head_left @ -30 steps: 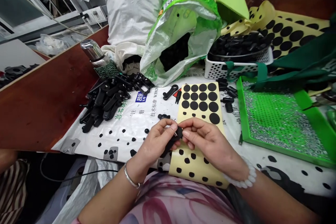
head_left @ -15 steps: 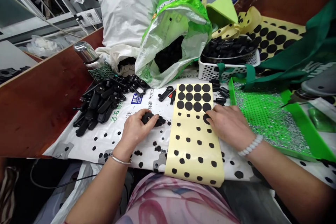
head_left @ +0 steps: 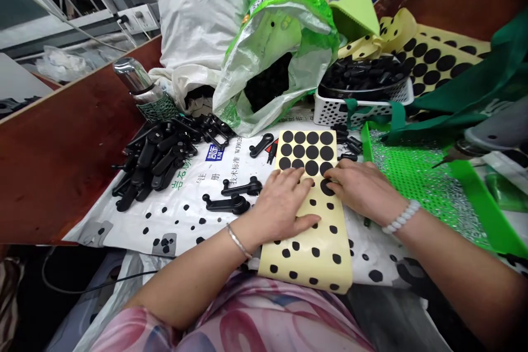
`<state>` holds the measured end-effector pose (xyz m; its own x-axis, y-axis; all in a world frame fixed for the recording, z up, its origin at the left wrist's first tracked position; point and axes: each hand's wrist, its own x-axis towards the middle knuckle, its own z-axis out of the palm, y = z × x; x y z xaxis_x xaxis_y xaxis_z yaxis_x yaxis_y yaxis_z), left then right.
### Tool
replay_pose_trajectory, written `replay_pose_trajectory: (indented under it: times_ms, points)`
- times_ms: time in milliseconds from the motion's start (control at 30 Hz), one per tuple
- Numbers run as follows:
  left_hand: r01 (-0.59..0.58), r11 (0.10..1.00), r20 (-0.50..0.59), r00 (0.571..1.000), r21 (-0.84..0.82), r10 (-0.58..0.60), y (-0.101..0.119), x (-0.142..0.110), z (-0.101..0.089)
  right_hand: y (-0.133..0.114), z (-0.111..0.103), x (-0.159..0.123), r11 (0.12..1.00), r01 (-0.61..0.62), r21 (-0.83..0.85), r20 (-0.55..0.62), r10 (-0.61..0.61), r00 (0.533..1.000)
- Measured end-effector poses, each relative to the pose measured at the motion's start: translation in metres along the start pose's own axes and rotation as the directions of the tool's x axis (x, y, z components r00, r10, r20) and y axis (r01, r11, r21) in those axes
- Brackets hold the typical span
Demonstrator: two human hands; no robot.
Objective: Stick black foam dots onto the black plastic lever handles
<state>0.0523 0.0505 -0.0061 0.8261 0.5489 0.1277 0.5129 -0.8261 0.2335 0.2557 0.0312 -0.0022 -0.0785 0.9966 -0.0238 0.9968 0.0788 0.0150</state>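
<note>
White printed sheeting (head_left: 127, 226) is lying before me; on it, a yellow sheet (head_left: 305, 262) is resting beneath the spread left hand (head_left: 278, 206), and the right hand (head_left: 363, 190) is touching its black disc (head_left: 324, 188), whether pinching I can't tell.

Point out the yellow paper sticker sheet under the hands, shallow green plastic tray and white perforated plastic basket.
Sticker sheet (head_left: 304, 262): head view, lower part.
Green tray (head_left: 490, 225): head view, right wall.
White basket (head_left: 373, 111): head view, front wall.

On the white sheeting (head_left: 127, 231) left of the yellow sheet (head_left: 303, 263), I read 岩石, 注册, 技术标准 and, on a blue label (head_left: 215, 152), 凯乐 KAI.
</note>
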Motion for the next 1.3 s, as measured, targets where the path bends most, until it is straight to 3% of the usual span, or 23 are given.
replay_pose_trajectory:
  times_ms: [100, 200, 533, 800, 967, 1133, 1300]
  points:
    - [-0.012, 0.999, 0.161, 0.987, -0.044, 0.019, 0.004, 0.008, 0.014, -0.003, -0.003, -0.005, 0.999, 0.021, -0.028, 0.011, -0.021, 1.0]
    - [0.008, 0.999, 0.204, 0.979, -0.052, 0.002, 0.004, 0.005, 0.018, -0.005, -0.003, -0.006, 1.0, 0.022, -0.014, 0.015, -0.022, 1.0]
    - [0.002, 0.998, 0.178, 0.984, -0.067, 0.01, 0.003, -0.015, 0.015, -0.01, 0.004, 0.005, 0.998, 0.012, 0.06, -0.007, -0.012, 1.0]
    - [0.01, 0.996, 0.175, 0.985, -0.088, 0.005, 0.002, -0.016, 0.018, -0.027, 0.008, -0.027, 0.998, 0.055, -0.04, -0.113, -0.059, 0.992]
    - [0.021, 0.995, 0.194, 0.981, -0.096, -0.002, 0.002, -0.015, 0.015, -0.022, 0.017, -0.021, 1.0, -0.005, -0.006, -0.174, 0.004, 0.985]
    - [0.024, 0.994, 0.188, 0.982, -0.107, -0.003, 0.001, -0.014, 0.016, -0.018, 0.028, -0.01, 0.998, -0.061, 0.016, -0.267, 0.063, 0.962]
    - [0.03, 0.993, 0.182, 0.983, -0.114, -0.009, 0.001, -0.015, 0.017, -0.03, 0.039, -0.024, 0.998, -0.061, -0.029, -0.4, 0.044, 0.915]
